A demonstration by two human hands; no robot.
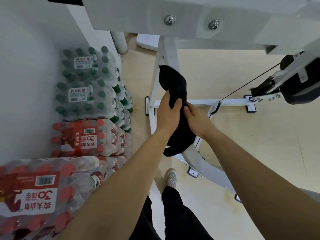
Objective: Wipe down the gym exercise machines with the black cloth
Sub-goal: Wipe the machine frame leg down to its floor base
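Our left grip (167, 112) and right grip (197, 118) both clutch the cloth (174, 84) by the frame (233, 101); wiping seems barely begun.

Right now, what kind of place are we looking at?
Probably a gym or fitness room: a white machine frame with a cable and a black pad is in view. Shrink-wrapped water bottle packs stacked by the wall suggest a storage corner.
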